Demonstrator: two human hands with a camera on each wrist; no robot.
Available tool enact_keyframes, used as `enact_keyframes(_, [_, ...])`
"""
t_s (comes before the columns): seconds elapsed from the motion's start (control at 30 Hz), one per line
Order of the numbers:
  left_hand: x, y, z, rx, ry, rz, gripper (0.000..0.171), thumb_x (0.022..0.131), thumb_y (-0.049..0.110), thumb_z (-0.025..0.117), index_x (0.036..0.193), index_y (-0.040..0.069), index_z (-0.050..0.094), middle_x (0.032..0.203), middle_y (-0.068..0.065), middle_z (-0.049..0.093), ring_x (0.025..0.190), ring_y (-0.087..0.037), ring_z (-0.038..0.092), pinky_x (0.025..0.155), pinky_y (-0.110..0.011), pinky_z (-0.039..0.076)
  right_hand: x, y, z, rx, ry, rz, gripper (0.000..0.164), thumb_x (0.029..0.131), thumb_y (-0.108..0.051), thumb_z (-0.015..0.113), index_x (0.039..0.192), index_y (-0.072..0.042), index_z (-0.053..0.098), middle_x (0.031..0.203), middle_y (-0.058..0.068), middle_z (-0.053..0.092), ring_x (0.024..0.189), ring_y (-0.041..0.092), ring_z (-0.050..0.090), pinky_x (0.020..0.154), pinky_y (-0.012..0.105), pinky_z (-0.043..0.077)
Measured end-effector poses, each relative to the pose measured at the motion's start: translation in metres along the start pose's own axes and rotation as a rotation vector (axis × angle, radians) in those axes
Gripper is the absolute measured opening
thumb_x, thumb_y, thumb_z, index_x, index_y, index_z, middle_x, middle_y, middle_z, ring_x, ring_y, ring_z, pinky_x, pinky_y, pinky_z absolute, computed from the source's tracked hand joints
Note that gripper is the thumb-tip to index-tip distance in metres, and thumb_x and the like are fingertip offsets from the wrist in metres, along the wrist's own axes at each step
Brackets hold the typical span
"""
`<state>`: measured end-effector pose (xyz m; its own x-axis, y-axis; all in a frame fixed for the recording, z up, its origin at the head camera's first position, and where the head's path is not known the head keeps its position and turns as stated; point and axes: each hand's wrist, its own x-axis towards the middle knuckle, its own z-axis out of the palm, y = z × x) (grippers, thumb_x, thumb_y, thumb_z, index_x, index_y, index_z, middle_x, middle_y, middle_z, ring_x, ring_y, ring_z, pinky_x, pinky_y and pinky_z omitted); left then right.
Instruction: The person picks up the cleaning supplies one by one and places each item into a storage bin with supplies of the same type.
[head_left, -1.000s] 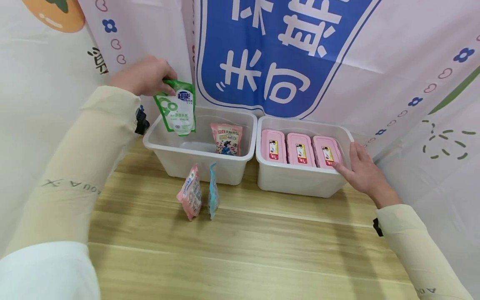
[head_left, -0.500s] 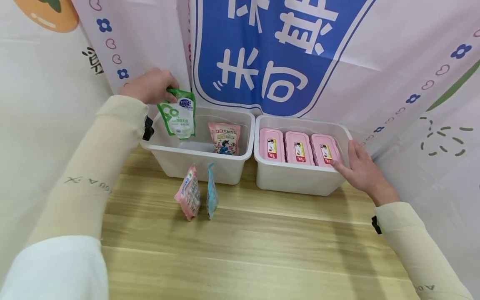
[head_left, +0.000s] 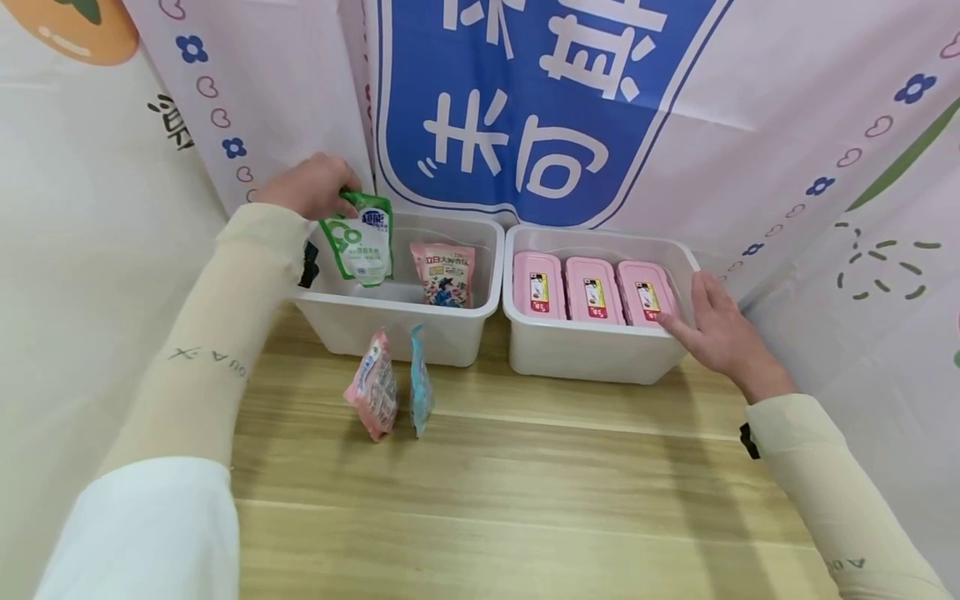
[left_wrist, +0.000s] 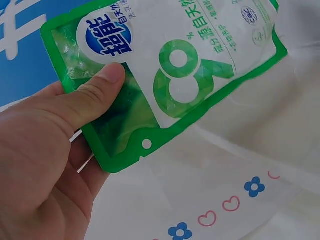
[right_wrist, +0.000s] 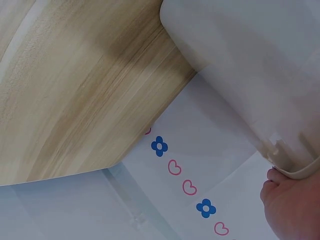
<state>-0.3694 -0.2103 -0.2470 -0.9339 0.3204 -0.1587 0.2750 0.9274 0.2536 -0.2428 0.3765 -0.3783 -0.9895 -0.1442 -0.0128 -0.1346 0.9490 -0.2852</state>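
My left hand (head_left: 315,185) pinches the top edge of a green and white laundry detergent pouch (head_left: 367,248). The thumb lies across its printed front in the left wrist view, where the pouch (left_wrist: 195,75) fills the upper part. The pouch hangs upright over the left part of the left white bin (head_left: 390,305), its lower end seemingly below the rim. A pink printed pouch (head_left: 444,275) stands in that bin's right half. My right hand (head_left: 720,333) rests on the right corner of the other white bin (head_left: 592,354), thumb over the front rim, fingers extended along the side.
Three pink lidded boxes (head_left: 594,290) stand side by side in the right bin. On the wooden table (head_left: 525,492), a pink pouch (head_left: 375,390) and a blue pouch (head_left: 420,385) stand edge-on before the left bin. A printed cloth (head_left: 555,108) hangs close behind both bins.
My left hand has lowered the detergent pouch into the left bin's opening and shifted slightly right. My right hand stays on the right bin's corner; the head view has drifted slightly.
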Motion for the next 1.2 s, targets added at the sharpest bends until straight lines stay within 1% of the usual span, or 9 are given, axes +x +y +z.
enact_keyframes(0.13, [0.011,-0.001,0.005,0.014,-0.009,0.021,0.031,0.1,0.007,0.072,0.129,0.0,0.072,0.133,-0.024,0.068,0.106,-0.035,0.064,0.091,-0.045,0.059,-0.001,0.001,0.001,0.005,-0.008,0.013,0.105,0.106,-0.066,0.04,0.165,-0.004,-0.02,0.175,0.02,-0.023,0.162,0.051,-0.009,0.125,0.078,0.01])
enact_keyframes(0.27, [0.023,-0.005,0.01,0.002,-0.03,0.027,0.03,0.099,0.006,0.073,0.128,0.0,0.073,0.134,-0.024,0.068,0.107,-0.034,0.063,0.094,-0.046,0.058,-0.001,0.002,0.001,0.01,-0.006,0.016,0.104,0.106,-0.065,0.041,0.165,-0.004,-0.02,0.175,0.02,-0.023,0.163,0.051,-0.008,0.125,0.077,0.009])
enact_keyframes(0.43, [0.032,-0.009,0.017,-0.038,-0.058,-0.016,0.033,0.099,0.006,0.073,0.131,0.0,0.071,0.138,-0.023,0.064,0.112,-0.035,0.061,0.099,-0.048,0.058,-0.001,0.002,0.002,0.009,-0.005,0.014,0.103,0.106,-0.065,0.039,0.165,-0.003,-0.019,0.175,0.021,-0.022,0.162,0.051,-0.008,0.125,0.077,0.009])
enact_keyframes(0.53, [0.036,-0.01,0.019,-0.045,-0.068,-0.033,0.037,0.098,0.005,0.073,0.134,-0.002,0.069,0.14,-0.025,0.063,0.115,-0.036,0.061,0.101,-0.05,0.058,-0.002,0.002,0.001,0.01,-0.004,0.008,0.102,0.107,-0.063,0.039,0.165,-0.002,-0.018,0.175,0.023,-0.021,0.162,0.051,-0.008,0.125,0.078,0.01])
enact_keyframes(0.67, [0.04,-0.012,0.02,-0.041,-0.07,-0.038,0.038,0.097,0.004,0.075,0.134,-0.003,0.069,0.14,-0.027,0.063,0.114,-0.037,0.061,0.099,-0.05,0.059,-0.001,0.001,0.0,0.015,0.0,0.004,0.101,0.107,-0.06,0.041,0.165,-0.003,-0.018,0.175,0.021,-0.021,0.163,0.05,-0.008,0.125,0.077,0.011])
enact_keyframes(0.9, [0.047,-0.016,0.026,-0.06,-0.084,-0.058,0.04,0.095,0.002,0.076,0.134,-0.003,0.069,0.142,-0.026,0.06,0.117,-0.037,0.06,0.1,-0.05,0.059,0.0,0.001,0.001,0.009,0.017,-0.001,0.101,0.107,-0.06,0.043,0.166,-0.004,-0.017,0.176,0.021,-0.018,0.163,0.051,-0.004,0.125,0.078,0.013])
enact_keyframes(1.2, [0.053,-0.017,0.033,-0.083,-0.081,-0.073,0.04,0.094,0.001,0.076,0.133,-0.003,0.069,0.139,-0.026,0.063,0.117,-0.038,0.06,0.103,-0.052,0.058,0.002,0.003,0.001,0.003,-0.008,0.024,0.102,0.107,-0.062,0.041,0.165,-0.003,-0.019,0.175,0.02,-0.023,0.163,0.049,-0.009,0.127,0.075,0.009])
